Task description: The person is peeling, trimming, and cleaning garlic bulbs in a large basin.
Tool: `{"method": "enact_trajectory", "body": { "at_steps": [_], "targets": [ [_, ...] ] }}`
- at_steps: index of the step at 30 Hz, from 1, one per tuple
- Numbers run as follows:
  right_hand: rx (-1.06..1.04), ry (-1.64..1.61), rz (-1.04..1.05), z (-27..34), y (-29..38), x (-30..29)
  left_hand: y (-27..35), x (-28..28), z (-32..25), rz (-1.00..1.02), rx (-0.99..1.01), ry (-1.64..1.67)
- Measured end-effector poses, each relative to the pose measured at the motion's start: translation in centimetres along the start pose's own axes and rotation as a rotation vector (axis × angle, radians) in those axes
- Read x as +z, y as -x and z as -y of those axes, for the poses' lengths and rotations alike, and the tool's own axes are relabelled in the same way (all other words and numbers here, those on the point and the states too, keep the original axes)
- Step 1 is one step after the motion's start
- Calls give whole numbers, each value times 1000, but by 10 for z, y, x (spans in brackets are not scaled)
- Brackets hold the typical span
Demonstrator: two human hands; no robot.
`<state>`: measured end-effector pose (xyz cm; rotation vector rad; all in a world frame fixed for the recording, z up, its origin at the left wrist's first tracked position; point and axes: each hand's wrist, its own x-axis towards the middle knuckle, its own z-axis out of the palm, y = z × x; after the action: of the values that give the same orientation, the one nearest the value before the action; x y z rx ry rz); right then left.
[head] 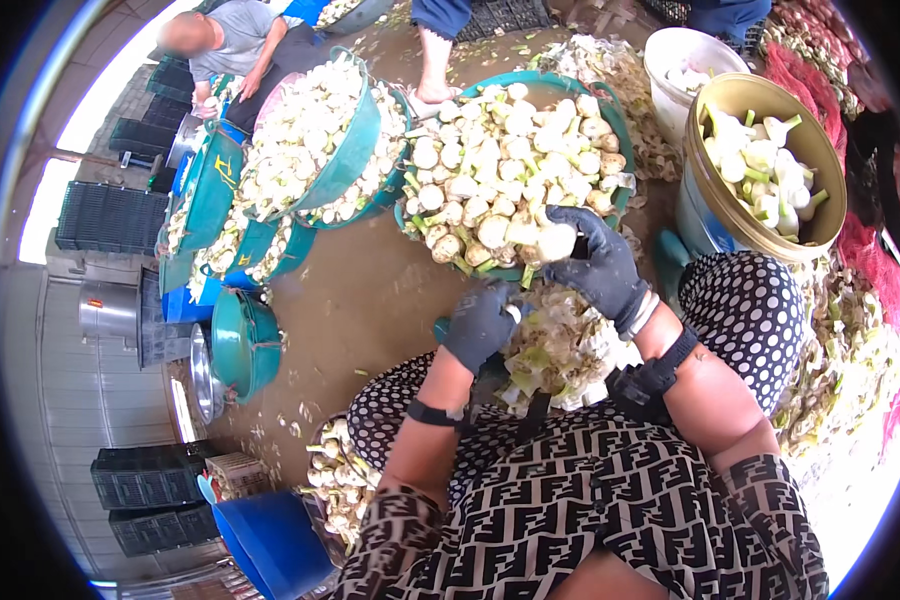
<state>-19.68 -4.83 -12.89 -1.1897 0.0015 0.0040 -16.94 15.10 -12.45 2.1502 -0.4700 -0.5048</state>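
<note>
Both my hands wear dark gloves. My right hand (600,262) is at the near right rim of a wide green tub (624,135) heaped with garlic bulbs (495,165). Its fingers curl around a white garlic bulb (556,244). My left hand (483,321) is lower and to the left, its fingers closed around something small with a whitish end, perhaps a tool handle; most of it is hidden. Below the hands a pile of peeled garlic skins (562,352) lies between my knees.
At my right stand a bucket (766,247) of trimmed garlic and a white bucket (664,90). Red mesh (881,285) and husks lie beyond my right knee. Full green tubs (367,127) stand to the left, near a seated person (247,45). A blue bin (270,544) is at lower left.
</note>
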Motion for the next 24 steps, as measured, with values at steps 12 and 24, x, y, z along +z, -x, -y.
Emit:
{"method": "enact_trajectory", "body": {
  "at_steps": [12,24],
  "targets": [
    [-136,101,-47,5,19,10,-14,15,-49,-263,-9,961],
    [-569,928,-45,15,15,18,-5,17,-33,-170,-42,1132]
  ]
}}
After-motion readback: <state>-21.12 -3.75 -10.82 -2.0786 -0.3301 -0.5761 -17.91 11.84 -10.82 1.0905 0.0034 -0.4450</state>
